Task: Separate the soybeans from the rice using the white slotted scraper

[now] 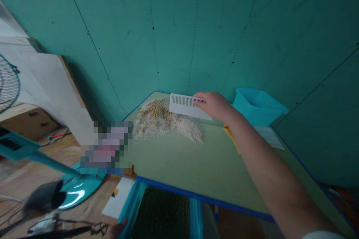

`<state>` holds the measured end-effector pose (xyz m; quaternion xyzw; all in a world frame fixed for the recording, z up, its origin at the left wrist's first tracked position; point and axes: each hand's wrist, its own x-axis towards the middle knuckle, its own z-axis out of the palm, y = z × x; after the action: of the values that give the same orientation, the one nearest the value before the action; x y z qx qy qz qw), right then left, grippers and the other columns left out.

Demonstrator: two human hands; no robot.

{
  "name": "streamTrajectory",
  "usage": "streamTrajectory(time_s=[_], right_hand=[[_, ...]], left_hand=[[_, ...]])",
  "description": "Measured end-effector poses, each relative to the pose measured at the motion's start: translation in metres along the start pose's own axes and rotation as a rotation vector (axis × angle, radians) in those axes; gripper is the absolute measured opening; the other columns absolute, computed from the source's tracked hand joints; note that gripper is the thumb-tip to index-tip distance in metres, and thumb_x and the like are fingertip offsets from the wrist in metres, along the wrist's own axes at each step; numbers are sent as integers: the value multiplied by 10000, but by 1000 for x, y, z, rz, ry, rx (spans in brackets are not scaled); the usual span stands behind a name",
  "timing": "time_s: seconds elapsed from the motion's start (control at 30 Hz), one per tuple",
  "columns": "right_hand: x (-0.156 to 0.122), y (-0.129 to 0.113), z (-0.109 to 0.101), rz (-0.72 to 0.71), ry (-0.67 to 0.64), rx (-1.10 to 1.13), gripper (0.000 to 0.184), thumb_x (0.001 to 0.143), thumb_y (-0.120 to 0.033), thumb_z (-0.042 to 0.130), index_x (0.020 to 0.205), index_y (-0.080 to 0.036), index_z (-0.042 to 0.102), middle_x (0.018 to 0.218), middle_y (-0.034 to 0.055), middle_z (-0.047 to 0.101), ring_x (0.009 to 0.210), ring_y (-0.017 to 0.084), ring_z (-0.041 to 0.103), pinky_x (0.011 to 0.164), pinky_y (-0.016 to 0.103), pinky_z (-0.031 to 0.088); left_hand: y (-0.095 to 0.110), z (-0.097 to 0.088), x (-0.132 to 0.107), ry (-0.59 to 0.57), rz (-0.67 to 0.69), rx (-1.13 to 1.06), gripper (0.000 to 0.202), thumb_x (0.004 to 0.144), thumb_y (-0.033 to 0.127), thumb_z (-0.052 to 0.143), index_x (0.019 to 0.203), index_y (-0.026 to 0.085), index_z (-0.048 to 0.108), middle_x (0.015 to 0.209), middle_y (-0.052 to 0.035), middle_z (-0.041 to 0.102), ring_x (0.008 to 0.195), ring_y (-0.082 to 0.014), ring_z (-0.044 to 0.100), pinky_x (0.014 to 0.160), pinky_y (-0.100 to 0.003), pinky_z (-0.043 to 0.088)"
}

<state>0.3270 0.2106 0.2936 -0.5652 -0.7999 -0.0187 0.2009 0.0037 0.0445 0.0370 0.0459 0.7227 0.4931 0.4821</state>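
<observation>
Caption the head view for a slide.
Right hand holding a white slotted plate beside a pile of grain on a table, a blue box at right.

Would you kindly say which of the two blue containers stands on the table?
The blue bin at the far right of the table; the other container, holding dark grains, sits lower, in front.

Right hand (214, 104), fingers (201, 96) gripping white slotted plate (187, 110), grain pile (155, 121) beside it, left hand (120, 227) possibly touching turquoise bin (133, 209)

Probably a makeshift workroom: bare green wallboard (174, 15) (seams (88, 34) showing), cables (84, 229) strewn on the floor (97, 197)
</observation>
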Motion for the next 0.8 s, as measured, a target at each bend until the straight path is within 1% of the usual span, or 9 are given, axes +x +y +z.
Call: streamTrajectory(time_s=[0.1, 0.17, 0.27, 0.37, 0.43, 0.5, 0.67, 0.73, 0.8], right_hand=[[0, -2, 3, -22, -29, -7, 293, 823, -295, 443, 1045, -213, 616, 971, 106, 661, 798, 225, 582, 600, 289, 353], [0, -3, 6, -39, -47, -4, 295, 827, -289, 440, 1053, -211, 615, 990, 112, 658, 821, 232, 583, 621, 293, 360], [-1, -8, 9, -84, -79, 14, 284, 834, -294, 441, 1040, -213, 618, 997, 105, 659, 826, 214, 587, 628, 275, 360], [-4, -15, 8, -149, -86, 55, 267, 831, -281, 451, 1019, -203, 624, 984, 94, 665, 805, 189, 594, 612, 251, 357], [-6, -19, 7, -193, -78, 103, 260, 833, -277, 449, 1002, -193, 627, 965, 85, 670, 788, 177, 598, 604, 242, 359], [-7, -20, 5, -210, -61, 129, 260, 831, -277, 452, 1002, -189, 626, 962, 81, 671, 792, 174, 599, 607, 239, 361], [-7, -16, 4, -151, -29, 72, 265, 817, -273, 466, 1010, -178, 623, 990, 103, 661, 814, 191, 590, 602, 244, 351], [-8, -15, 4, -157, -69, 73, 243, 818, -273, 464, 965, -172, 630, 941, 100, 669, 758, 175, 585, 572, 237, 336], [-10, -17, 3, -181, -120, 90, 223, 822, -269, 457, 917, -170, 633, 867, 85, 674, 690, 151, 571, 542, 228, 317]], left_hand=[[9, -2, 13, 48, 47, 51, 358, 588, 146, 589, 914, 288, 629, 589, -30, 725, 1268, -336, 239, 943, -525, 370], [11, -3, 16, 74, 64, 75, 263, 631, 149, 541, 827, 302, 627, 590, -33, 724, 1271, -322, 239, 939, -516, 375], [8, -4, 8, 41, 108, 87, 187, 638, 155, 526, 682, 324, 592, 461, -23, 670, 1254, -325, 294, 912, -491, 411], [4, -3, -7, -51, 166, 76, 149, 579, 183, 581, 616, 326, 565, 359, 5, 604, 1145, -378, 455, 834, -471, 475], [3, -1, -17, -82, 157, 44, 129, 558, 212, 603, 627, 318, 580, 330, 19, 580, 1004, -404, 566, 751, -473, 516], [3, 1, -25, -90, 134, -3, 130, 547, 224, 618, 643, 310, 597, 302, 24, 553, 902, -404, 616, 690, -467, 536], [1, 2, -36, -81, 81, -75, 87, 561, 260, 623, 641, 294, 614, 379, 3, 614, 857, -379, 635, 673, -461, 536], [0, 2, -37, -85, 53, -94, 48, 576, 256, 618, 608, 290, 609, 375, 8, 606, 806, -367, 650, 650, -460, 537], [2, 0, -37, -85, 34, -102, 90, 564, 226, 627, 534, 293, 576, 346, 19, 577, 749, -357, 659, 600, -440, 540]])
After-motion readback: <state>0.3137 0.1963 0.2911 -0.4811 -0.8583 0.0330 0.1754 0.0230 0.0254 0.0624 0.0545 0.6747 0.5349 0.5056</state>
